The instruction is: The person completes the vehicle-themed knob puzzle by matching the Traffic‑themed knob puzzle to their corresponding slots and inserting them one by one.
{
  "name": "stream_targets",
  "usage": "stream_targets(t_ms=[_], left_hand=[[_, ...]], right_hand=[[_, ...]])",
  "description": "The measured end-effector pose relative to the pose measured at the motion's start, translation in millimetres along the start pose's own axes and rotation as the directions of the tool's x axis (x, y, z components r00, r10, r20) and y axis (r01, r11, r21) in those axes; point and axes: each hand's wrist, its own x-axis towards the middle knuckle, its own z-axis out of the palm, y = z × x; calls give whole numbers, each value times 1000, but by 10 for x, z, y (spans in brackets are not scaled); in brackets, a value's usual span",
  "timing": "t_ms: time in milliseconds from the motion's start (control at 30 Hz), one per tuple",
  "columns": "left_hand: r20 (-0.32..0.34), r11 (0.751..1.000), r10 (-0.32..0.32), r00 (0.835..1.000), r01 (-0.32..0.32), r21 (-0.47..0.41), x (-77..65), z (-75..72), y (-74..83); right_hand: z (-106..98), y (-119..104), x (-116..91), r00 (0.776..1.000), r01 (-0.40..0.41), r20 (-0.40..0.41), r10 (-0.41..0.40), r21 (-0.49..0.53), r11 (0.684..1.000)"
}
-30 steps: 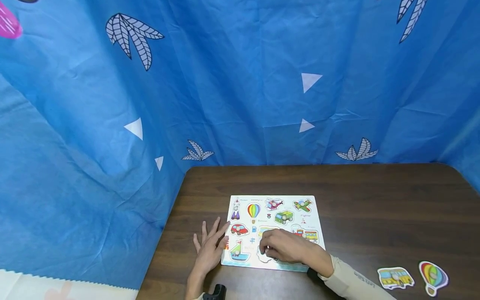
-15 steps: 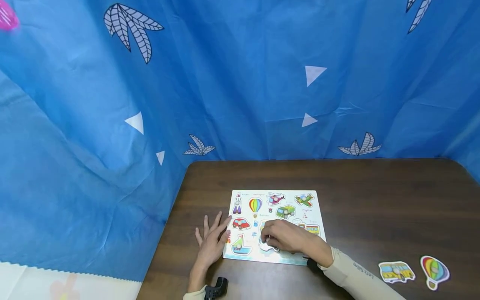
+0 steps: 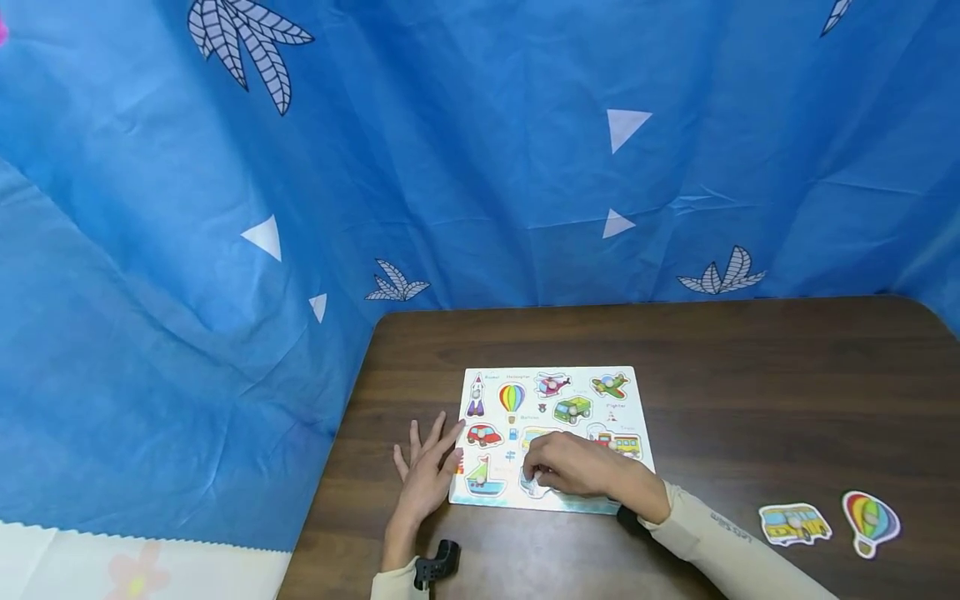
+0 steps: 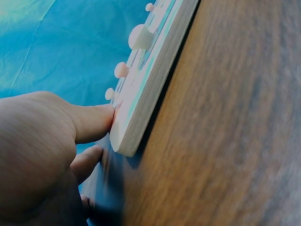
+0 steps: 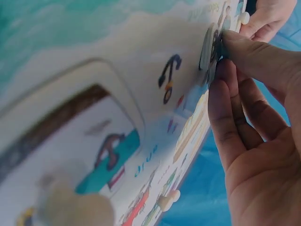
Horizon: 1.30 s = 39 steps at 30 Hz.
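Observation:
A white wooden puzzle board (image 3: 626, 417) printed with vehicles lies on the table. My left hand (image 3: 426, 483) rests at its left edge, fingers spread and thumb touching the edge, as the left wrist view also shows. Over the board's lower middle, my right hand (image 3: 570, 462) pinches a small puzzle piece (image 5: 209, 54) between thumb and fingers. That piece is at a cut-out slot; its picture is mostly hidden by the fingers. A red car piece (image 3: 483, 435) and a sailboat piece (image 3: 483, 477) sit in the board near my left hand.
A yellow bus piece (image 3: 795, 524) and a hot-air balloon piece (image 3: 871, 521) lie loose on the brown table (image 3: 750, 400), right of the board. Knobs (image 4: 141, 36) stick up from the board. A blue curtain (image 3: 480, 167) hangs behind the table.
The head view has tilted down, so the board and table appear higher. Both hands stay at about the same places on the board, with only slight finger movement in the right.

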Motion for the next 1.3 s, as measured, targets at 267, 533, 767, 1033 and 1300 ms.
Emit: stream_targets(t_ms=[267,533,767,1033,1300], left_hand=[[-4,1000,4,1000,-4,2,-4,5,-23],[1,1000,0,1000,0,-8,2,9,-31],[8,1000,-4,1000,5,-18,-4,6,-32],[-8,1000,9,1000,-9,-13,-15,6,-38],[-15,999,21,1000,-22,-23,-28,2,-35]], right_hand=[[26,-21,-5,1000,7,9,-7,0,1000],[-56,-34,-102,999,26,-26,-26,-15,1000],[-298,-22,-438,994,-90,-56,89,-14,996],[-566,6,-1099,967,-230,-100,233,41,972],[-685,29,-1850,901,-351,-285,328,-32,936]])
